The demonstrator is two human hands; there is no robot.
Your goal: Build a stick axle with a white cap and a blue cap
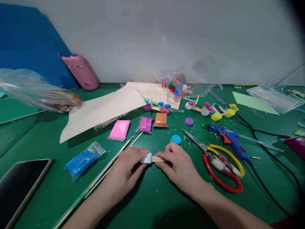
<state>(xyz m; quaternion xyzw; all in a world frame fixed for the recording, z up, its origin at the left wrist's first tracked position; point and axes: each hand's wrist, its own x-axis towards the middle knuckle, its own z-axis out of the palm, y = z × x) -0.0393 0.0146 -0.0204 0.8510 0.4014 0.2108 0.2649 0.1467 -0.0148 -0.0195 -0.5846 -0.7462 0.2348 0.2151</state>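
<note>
My left hand (130, 167) is closed, pinching a small white block (145, 158) between thumb and fingers; its exact kind I cannot make out. Thin wooden sticks (156, 159) lie side by side in the closed fingers of my right hand (177, 162). Their left ends reach to the white block, and whether they touch it I cannot tell. A blue bottle cap (176, 139) sits just beyond my right hand. Long thin rods (95, 175) run beside my left forearm. Scissors (214, 159) with red and yellow handles lie right of my right hand.
Beyond the hands are pink (119, 129), purple (145, 124) and orange (160, 120) packets, with a blue packet (82, 160) at left. A phone (21, 187), glue gun (230, 138) with cord, small wheeled models (199, 106), paper (102, 111) and pink flask (82, 73) surround them.
</note>
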